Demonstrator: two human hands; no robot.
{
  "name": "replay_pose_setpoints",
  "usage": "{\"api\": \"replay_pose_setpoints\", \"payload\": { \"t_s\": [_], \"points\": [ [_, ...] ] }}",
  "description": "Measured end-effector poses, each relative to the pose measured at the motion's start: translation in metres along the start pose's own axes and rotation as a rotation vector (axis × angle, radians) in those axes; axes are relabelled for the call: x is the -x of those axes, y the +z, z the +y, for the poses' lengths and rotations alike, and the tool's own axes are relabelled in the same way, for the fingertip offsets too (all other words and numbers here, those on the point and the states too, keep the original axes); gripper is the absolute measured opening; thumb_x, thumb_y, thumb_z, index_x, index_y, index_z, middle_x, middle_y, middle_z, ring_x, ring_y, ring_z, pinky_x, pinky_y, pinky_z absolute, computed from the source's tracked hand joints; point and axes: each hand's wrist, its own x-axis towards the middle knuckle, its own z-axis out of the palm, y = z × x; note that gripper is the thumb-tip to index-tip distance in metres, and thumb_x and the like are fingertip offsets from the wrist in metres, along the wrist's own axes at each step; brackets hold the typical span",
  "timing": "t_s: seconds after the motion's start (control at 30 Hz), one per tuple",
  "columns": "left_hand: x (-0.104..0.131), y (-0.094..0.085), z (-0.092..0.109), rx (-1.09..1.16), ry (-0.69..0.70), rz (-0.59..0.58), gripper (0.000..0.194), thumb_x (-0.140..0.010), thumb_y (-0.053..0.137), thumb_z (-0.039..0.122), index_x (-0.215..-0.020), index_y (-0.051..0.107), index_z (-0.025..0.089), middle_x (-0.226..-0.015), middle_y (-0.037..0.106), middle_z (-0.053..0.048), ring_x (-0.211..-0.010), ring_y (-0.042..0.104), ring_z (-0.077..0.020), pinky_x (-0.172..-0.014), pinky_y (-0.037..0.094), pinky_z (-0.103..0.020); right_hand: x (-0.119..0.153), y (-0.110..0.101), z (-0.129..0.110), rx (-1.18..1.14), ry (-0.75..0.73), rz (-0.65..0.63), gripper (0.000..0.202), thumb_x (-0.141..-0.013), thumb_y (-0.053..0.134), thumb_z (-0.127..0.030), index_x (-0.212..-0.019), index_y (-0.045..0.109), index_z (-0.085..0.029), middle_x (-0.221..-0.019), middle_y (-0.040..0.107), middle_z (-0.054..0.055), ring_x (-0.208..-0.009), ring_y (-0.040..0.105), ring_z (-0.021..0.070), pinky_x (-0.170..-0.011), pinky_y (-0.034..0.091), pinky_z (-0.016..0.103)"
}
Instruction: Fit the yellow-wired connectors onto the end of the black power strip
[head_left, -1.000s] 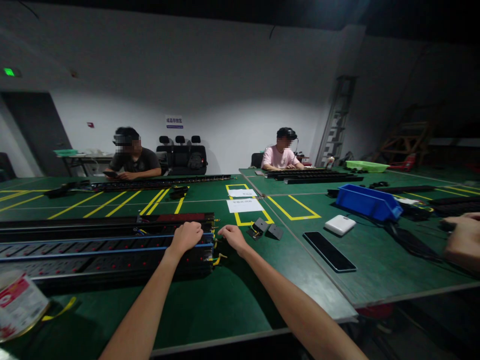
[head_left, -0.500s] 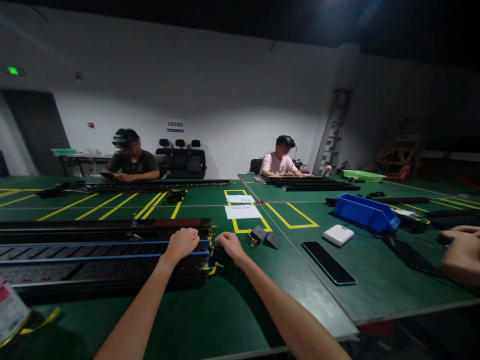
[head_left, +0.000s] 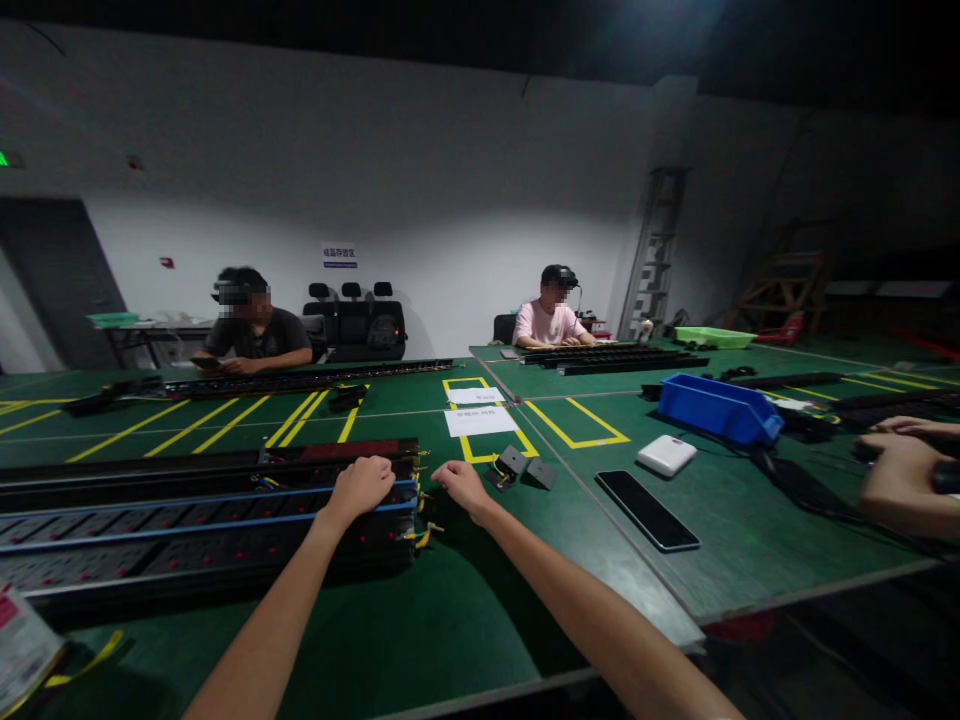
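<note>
Head view: left hand (head_left: 364, 484) lies over the right end of the black strips (head_left: 206, 548), which sit on the green worktop (head_left: 465, 610), left side. Its grip is curled; cannot tell if pinching. Right hand (head_left: 463, 487) just beyond the strip ends, fingers bent inward; cannot tell whether that grip pinches anything. Yellow wire (head_left: 424, 540) juts out below. Phone (head_left: 648, 510), white box (head_left: 667, 455), blue bin (head_left: 716, 410) farther right.

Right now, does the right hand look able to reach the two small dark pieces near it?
Probably yes: the small dark pieces lie close beside the right hand on the green table, and nothing visible stands between. I cannot tell whether this hand holds something.
</note>
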Motion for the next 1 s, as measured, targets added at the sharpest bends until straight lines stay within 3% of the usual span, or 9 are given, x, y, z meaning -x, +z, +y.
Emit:
{"api": "replay_pose_setpoints", "payload": {
  "t_s": [0.13, 0.3, 0.47, 0.6, 0.8, 1.0],
  "points": [
    [0.008, -0.012, 0.010, 0.007, 0.037, 0.011, 0.030, -0.092, 0.041, 0.030, -0.074, 0.064, 0.022, -0.088, 0.074, -0.009, -0.087, 0.071, -0.0267, -0.071, 0.046, -0.031, 0.011, -0.014, 0.002, -0.046, -0.009, -0.092, 0.022, -0.075, 0.052, -0.023, -0.077, 0.073, -0.016, -0.067, 0.064, 0.001, -0.060, 0.052, 0.0135, -0.056, 0.036, 0.023],
    [0.040, -0.014, 0.032, 0.025, 0.089, 0.076, 0.037, -0.098, 0.040, 0.042, -0.075, 0.061, 0.022, -0.082, 0.072, -0.006, -0.081, 0.069, -0.0223, -0.069, 0.042, -0.028, 0.022, -0.021, 0.014, 0.003, -0.106, 0.066, 0.022, -0.076, 0.051, -0.025, -0.074, 0.072, -0.017, -0.069, 0.064, 0.002, -0.065, 0.053, 0.0155, -0.059, 0.037, 0.024],
    [0.073, -0.007, 0.043, 0.023, 0.217, 0.157, 0.037, -0.099, 0.038, 0.046, -0.081, 0.058, 0.022, -0.082, 0.067, -0.004, -0.077, 0.063, -0.0192, -0.066, 0.039, -0.028, 0.022, -0.021, 0.015, -0.091, -0.058, 0.118, 0.024, -0.074, 0.051, -0.029, -0.073, 0.072, -0.017, -0.065, 0.061, 0.001, -0.063, 0.051, 0.0155, -0.058, 0.036, 0.025],
    [0.090, 0.001, 0.044, -0.043, 0.385, 0.228, 0.030, -0.095, 0.047, 0.046, -0.087, 0.063, 0.021, -0.092, 0.064, -0.008, -0.088, 0.060, -0.0230, -0.072, 0.042, -0.032, 0.023, -0.023, 0.007, -0.140, 0.020, 0.141, 0.023, -0.072, 0.053, -0.029, -0.072, 0.072, -0.016, -0.061, 0.058, 0.000, -0.061, 0.050, 0.0155, -0.058, 0.036, 0.025],
    [0.097, 0.011, 0.044, -0.108, 0.421, 0.292, 0.031, -0.088, 0.056, 0.047, -0.101, 0.066, 0.021, -0.101, 0.061, -0.011, -0.097, 0.055, -0.0271, -0.083, 0.043, -0.039, 0.029, -0.029, -0.006, -0.283, 0.129, 0.173, 0.021, -0.068, 0.056, -0.030, -0.071, 0.071, -0.016, -0.057, 0.052, -0.002, -0.053, 0.042, 0.0121, -0.051, 0.031, 0.025],
    [0.097, 0.019, 0.054, -0.203, 0.375, 0.314, 0.030, -0.090, 0.054, 0.047, -0.095, 0.068, 0.021, -0.102, 0.061, -0.012, -0.098, 0.053, -0.0290, -0.084, 0.041, -0.041, 0.032, -0.036, -0.014, -0.435, 0.223, 0.222, 0.019, -0.062, 0.060, -0.030, -0.072, 0.068, -0.015, -0.059, 0.045, -0.005, -0.047, 0.032, 0.0081, -0.044, 0.020, 0.024]
  ]
}}
